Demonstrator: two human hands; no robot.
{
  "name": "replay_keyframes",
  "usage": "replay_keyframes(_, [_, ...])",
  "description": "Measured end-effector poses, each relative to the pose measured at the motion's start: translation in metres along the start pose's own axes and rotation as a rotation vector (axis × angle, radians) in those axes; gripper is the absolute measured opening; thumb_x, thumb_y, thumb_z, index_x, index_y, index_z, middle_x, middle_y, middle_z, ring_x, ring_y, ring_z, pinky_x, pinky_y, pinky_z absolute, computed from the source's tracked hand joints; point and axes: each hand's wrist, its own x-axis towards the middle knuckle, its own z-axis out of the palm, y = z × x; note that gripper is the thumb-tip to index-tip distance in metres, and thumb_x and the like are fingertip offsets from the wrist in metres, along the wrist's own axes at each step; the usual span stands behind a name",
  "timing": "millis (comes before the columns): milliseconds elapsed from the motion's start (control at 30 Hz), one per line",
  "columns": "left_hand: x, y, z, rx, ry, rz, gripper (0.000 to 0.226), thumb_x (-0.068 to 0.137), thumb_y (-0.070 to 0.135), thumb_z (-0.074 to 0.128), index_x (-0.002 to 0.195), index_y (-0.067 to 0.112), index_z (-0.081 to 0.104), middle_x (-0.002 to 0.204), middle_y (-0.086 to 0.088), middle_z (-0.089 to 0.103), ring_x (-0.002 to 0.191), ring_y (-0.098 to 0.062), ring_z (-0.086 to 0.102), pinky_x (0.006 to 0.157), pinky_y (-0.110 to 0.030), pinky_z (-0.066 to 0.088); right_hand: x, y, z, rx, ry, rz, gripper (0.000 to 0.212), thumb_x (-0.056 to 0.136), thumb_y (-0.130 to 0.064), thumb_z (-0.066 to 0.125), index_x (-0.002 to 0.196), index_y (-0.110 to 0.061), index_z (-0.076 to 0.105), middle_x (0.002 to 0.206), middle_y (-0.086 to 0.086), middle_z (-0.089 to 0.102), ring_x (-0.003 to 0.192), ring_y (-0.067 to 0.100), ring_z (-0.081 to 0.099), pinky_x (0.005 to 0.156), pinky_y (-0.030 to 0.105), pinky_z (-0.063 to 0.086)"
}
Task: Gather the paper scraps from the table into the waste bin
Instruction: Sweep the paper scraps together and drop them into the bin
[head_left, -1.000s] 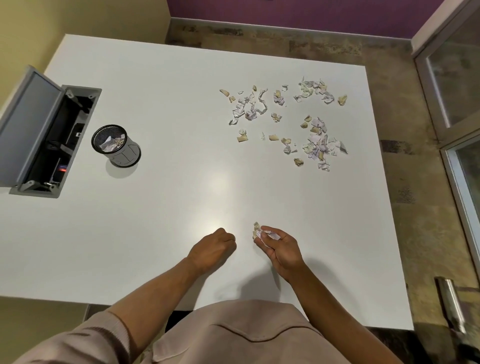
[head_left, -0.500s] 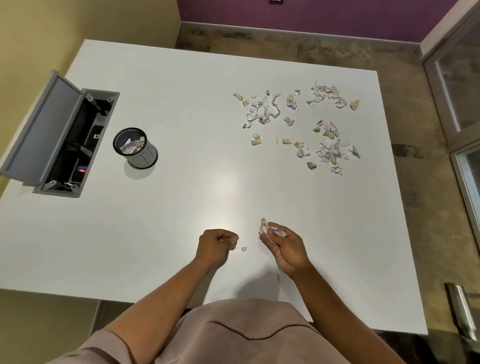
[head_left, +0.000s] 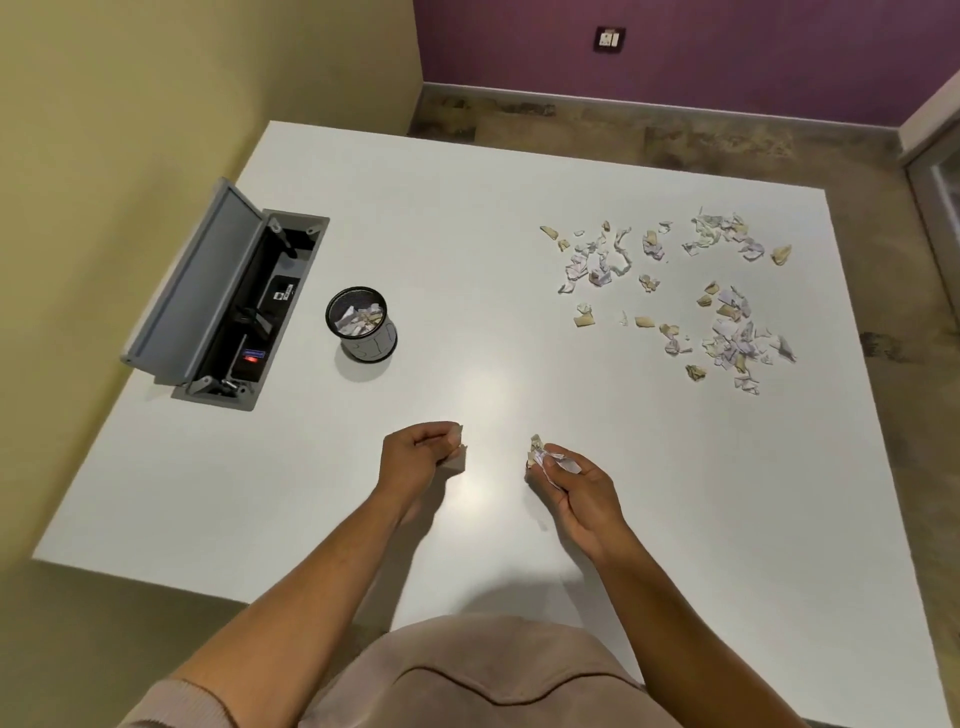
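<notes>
Paper scraps (head_left: 675, 291) lie scattered on the far right of the table (head_left: 467, 234); the waste bin (head_left: 361, 323) stands left. My right hand (head_left: 576, 488) grips a crumpled wad (head_left: 548, 457); my left hand (head_left: 421, 452) pinches one piece (head_left: 457, 434).

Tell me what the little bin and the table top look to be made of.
Waste bin: seemingly dark metal mesh, judging by its fine grid wall; a pale label wraps its side. Table: smooth white laminate or similar, semi-gloss, since a soft light glare shows on it; the core is not visible.
</notes>
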Motion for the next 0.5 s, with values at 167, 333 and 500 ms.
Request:
replay_keyframes(167, [0.028,0.036,-0.048,-0.038,0.106,0.054,0.016,0.078,0.006,0.076,0.074,0.021,0.079,0.08,-0.002,0.076,0.072,-0.014,0.07,0.08,-0.031,0.057,0.009,0.002,0.065,-0.018,-0.032,-0.019,0.012,0.085,0.006,0.065,0.095,0.0,0.07,0.092,0.01,0.075,0.082,0.017,0.074,0.066,0.02,0.057])
replay_keyframes(333, [0.058,0.07,-0.079,-0.061,0.201,0.111,0.013,0.079,0.003,0.075,0.083,0.015,0.075,0.078,-0.003,0.074,0.071,-0.014,0.067,0.076,-0.028,0.057,0.024,0.003,0.123,-0.031,-0.067,-0.053,0.011,0.087,0.009,0.061,0.093,0.002,0.067,0.091,0.013,0.071,0.075,0.017,0.074,0.068,0.022,0.059])
replay_keyframes(500, [0.092,0.101,-0.099,0.005,0.271,0.196,0.016,0.079,0.001,0.075,0.082,0.016,0.073,0.079,-0.003,0.073,0.072,-0.015,0.067,0.064,-0.019,0.054,0.041,0.0,0.18,-0.052,-0.095,-0.076,0.011,0.087,0.013,0.059,0.093,0.006,0.064,0.096,0.018,0.067,0.081,0.023,0.069,0.082,0.029,0.058])
